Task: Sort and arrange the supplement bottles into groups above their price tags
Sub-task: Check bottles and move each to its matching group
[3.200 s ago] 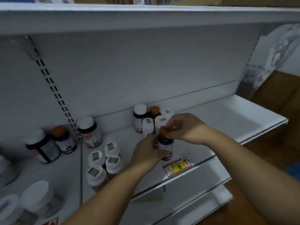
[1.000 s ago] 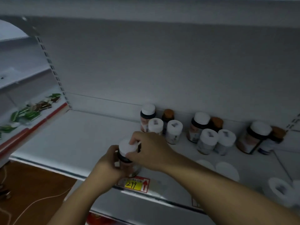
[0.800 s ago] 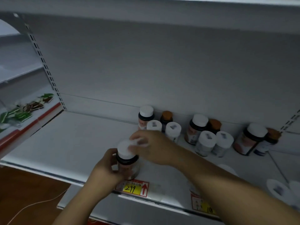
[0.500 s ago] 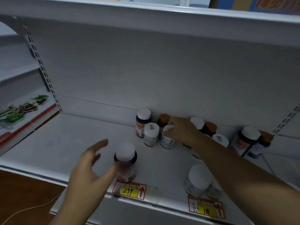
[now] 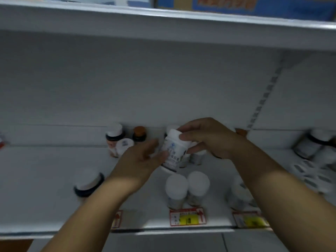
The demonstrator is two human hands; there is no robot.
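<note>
1. Nearest, along the shelf [image 5: 45, 206] lip, sit three price tags: the middle tag [image 5: 188, 216] is red and yellow, its figures too blurred to read; the right tag [image 5: 251, 220] is just as smeared; the left tag [image 5: 117, 219] is mostly hidden behind the left forearm.
2. Right above the middle tag stand two white-capped bottles [image 5: 187, 190] side by side, touching, a group already started.
3. To the left a dark-collared bottle [image 5: 88, 182] stands alone, blurred.
4. Mid-shelf, the action: the right hand [image 5: 209, 139] pinches the white bottle [image 5: 172, 151] around its cap, lifted and tilted, while the left hand [image 5: 138, 160] cups its lower side with the thumb on the label.
5. My read: it is being checked or turned, then must go down upright behind the matching white pair.
6. Farthest, against the back wall, an orange-capped bottle [image 5: 139, 134] and others wait unsorted; the hands cover several, and the right-edge cluster [image 5: 312, 148] is too blurred to identify.
</note>
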